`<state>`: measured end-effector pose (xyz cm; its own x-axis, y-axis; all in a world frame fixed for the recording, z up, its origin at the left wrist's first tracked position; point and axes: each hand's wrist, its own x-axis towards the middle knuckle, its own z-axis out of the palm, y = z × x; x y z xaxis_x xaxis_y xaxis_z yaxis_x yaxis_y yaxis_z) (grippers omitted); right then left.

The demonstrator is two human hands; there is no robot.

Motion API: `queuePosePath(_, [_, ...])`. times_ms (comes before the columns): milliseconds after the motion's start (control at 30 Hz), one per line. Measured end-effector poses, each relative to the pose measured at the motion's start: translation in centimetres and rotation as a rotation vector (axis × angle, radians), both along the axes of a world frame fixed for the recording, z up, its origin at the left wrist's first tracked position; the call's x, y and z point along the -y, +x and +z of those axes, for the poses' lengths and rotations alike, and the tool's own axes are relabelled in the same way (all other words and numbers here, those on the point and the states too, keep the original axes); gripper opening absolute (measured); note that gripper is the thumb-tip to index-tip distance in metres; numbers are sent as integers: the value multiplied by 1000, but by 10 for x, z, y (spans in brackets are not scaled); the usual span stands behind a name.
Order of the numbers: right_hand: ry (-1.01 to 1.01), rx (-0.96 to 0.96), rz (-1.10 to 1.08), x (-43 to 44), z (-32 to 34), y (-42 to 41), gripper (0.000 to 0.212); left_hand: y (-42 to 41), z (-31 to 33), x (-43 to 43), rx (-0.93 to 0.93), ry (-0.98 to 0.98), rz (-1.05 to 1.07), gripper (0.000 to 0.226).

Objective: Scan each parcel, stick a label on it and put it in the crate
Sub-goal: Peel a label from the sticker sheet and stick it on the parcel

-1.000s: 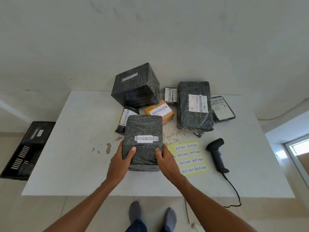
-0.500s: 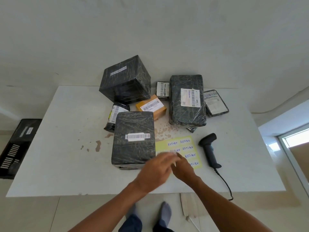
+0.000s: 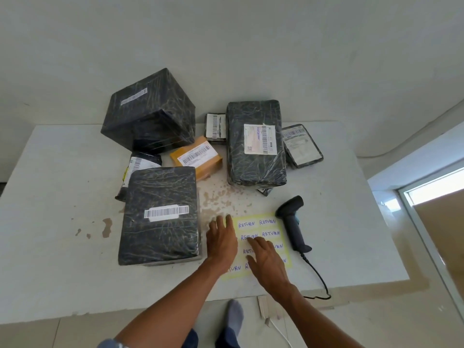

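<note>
Yellow label sheet (image 3: 261, 227) on white table (image 3: 62, 259), left hand (image 3: 222, 241) flat on its left edge, fingers straight, right hand (image 3: 267, 263) spread over it, holding nothing, black-wrapped parcel (image 3: 160, 214) just left of the sheet, scanner (image 3: 292, 224) just right.

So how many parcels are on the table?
7: large cube back left; slim parcel in front of it; brown box centre; small parcel behind that; tall parcel centre-right; flat parcel far right; front parcel nearest. A corner under the tall one may be an eighth.
</note>
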<state>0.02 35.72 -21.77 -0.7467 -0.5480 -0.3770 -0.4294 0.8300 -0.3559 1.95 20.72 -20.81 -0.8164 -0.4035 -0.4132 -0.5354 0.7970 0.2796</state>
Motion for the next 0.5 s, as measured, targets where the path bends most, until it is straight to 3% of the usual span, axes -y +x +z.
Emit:
queuePosePath(133, [-15, 2, -2, 3, -1, -7, 56, -19, -3, 7, 16, -104, -37, 63])
queuePosePath(300, [-23, -7, 5, 4, -5, -9, 55, -29, -5, 16, 15, -79, -85, 48])
queuePosePath(500, [-50, 11, -12, 5, -7, -12, 55, -41, -1, 17, 94, -51, -45, 68])
